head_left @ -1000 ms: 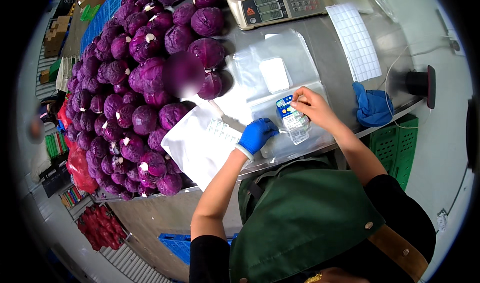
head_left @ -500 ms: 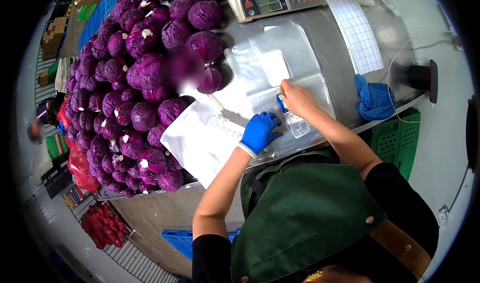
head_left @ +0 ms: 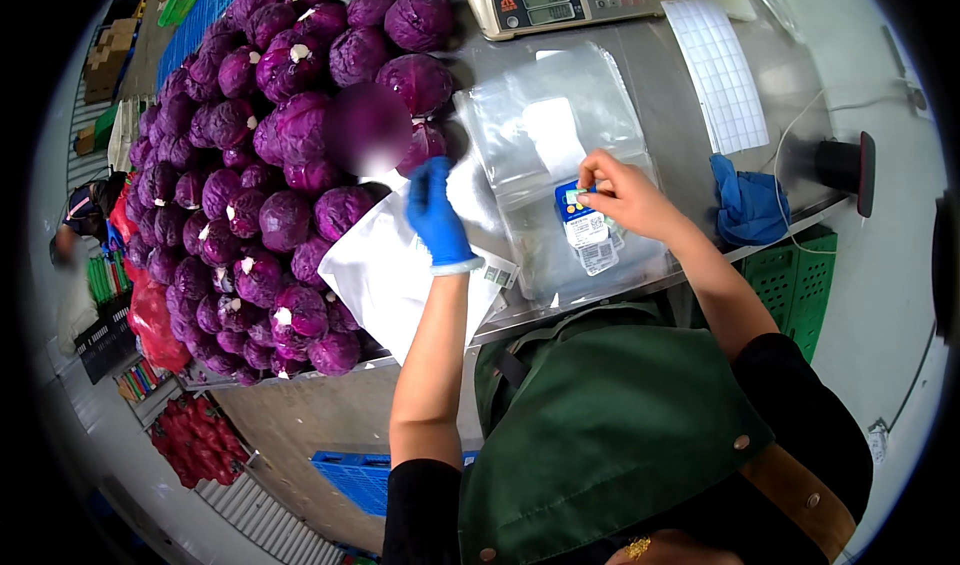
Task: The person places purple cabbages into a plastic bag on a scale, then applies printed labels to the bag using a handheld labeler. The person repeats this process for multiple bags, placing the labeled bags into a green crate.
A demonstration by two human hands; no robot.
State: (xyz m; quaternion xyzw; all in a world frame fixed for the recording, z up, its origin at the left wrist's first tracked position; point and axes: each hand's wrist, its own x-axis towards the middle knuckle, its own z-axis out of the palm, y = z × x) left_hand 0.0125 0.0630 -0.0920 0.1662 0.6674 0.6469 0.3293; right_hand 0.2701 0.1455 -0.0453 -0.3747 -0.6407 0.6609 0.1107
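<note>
My left hand [head_left: 437, 221], in a blue glove, is over the white paper [head_left: 365, 275] beside the cabbages; its blurred fingers point away from me, and I cannot tell whether they hold anything. My bare right hand [head_left: 632, 197] hovers at the stack of clear plastic bags [head_left: 550, 265], thumb and fingers pinched together at the upper end of a blue-and-white label [head_left: 586, 227]. What sits between those fingertips is too small to make out. Purple cabbages [head_left: 287, 219] are heaped at the left. A strip of printed stickers [head_left: 495, 270] lies partly under my left wrist.
A weighing scale [head_left: 560, 0] stands at the table's far side. To the right are a sheet of blank labels [head_left: 715, 75], a crumpled blue cloth-like item [head_left: 748, 200] and a black device [head_left: 850, 170]. A green crate [head_left: 790, 285] is below the table's right edge.
My left hand has moved left and away from me, from the bags onto the white paper. My right hand has shifted slightly right, baring more of the blue label.
</note>
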